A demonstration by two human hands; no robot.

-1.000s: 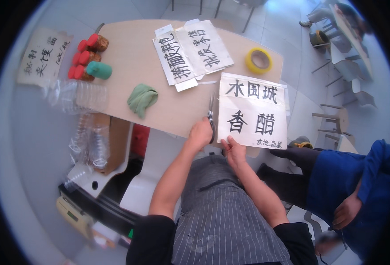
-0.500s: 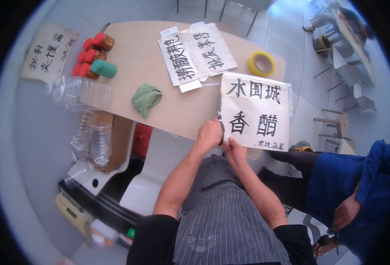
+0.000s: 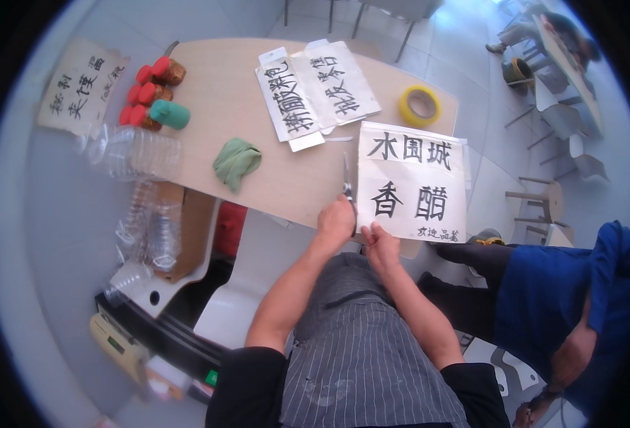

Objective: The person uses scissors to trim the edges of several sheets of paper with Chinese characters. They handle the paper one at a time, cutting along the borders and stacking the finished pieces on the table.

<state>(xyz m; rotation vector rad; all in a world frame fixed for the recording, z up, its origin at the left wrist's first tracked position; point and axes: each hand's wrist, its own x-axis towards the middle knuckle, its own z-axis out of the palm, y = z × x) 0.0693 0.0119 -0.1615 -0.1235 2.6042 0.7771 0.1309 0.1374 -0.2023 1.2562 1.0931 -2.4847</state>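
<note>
My left hand (image 3: pixel 336 220) is closed around a pair of scissors (image 3: pixel 347 187). Their blades point away from me, just left of a white sign (image 3: pixel 408 178) with large black brush lettering. A narrow gap shows between blades and sign. At the sign's lower left corner, my right hand (image 3: pixel 382 244) pinches the edge, thumb on top. The sign lies over the right end of the table, and its right part sticks out past the table's edge. Farther back lies a roll of yellow tape (image 3: pixel 420 105). A folded lettered card sign (image 3: pixel 318 93) rests left of the tape.
A green cloth (image 3: pixel 237 164) lies on the pale wooden table (image 3: pixel 293 189). Red-lidded jars (image 3: pixel 164 70) and a teal bottle (image 3: pixel 170 114) stand at its left end, above clear plastic containers (image 3: pixel 147 151). A person in blue (image 3: pixel 543 296) is close on my right.
My left hand has turned the scissors away from the sign's left edge, so the blades now show beside it. My right hand keeps its hold. The person in blue has shifted their arms lower.
</note>
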